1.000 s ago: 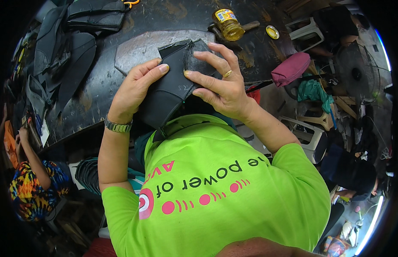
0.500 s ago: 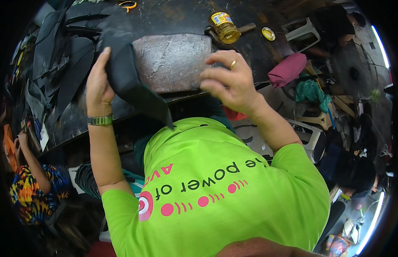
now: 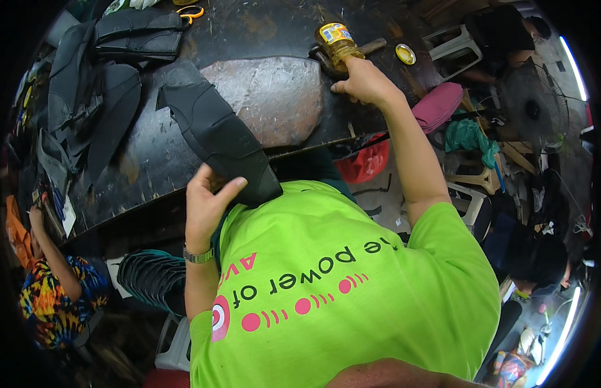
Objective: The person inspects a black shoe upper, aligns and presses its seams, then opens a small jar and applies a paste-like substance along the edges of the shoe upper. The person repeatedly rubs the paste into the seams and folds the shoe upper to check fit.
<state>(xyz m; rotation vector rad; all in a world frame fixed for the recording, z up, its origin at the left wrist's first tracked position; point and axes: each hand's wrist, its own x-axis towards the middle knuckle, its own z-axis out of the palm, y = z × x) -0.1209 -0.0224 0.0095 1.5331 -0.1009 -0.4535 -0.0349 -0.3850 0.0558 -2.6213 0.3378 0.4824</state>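
Observation:
A long black stitched panel (image 3: 216,126), leather-like with curved seams, lies slantwise from the table over its near edge to my shirt. My left hand (image 3: 213,197) grips its near end, thumb on top and fingers mostly underneath. Its far part rests against a flat grey stone-like slab (image 3: 274,97). My right hand (image 3: 368,84) is beyond the slab's right end, at the neck of a glass jar (image 3: 336,35) of yellow stuff. Its visible fingers are apart, though some tips are hidden. A tool with a wooden handle (image 3: 373,45) lies by the jar.
More black panels (image 3: 119,90) are heaped on the table's left, near orange-handled scissors (image 3: 192,13). A yellow lid (image 3: 405,54) and a maroon pouch (image 3: 437,107) are at right. Plastic chairs (image 3: 452,52) and a fan (image 3: 536,107) stand beyond. A co-worker (image 3: 61,284) sits at left.
The black panel has come down from the slab's left end toward me and lies flatter. My left hand has slid nearer me along it. My right hand has gone forward to the jar.

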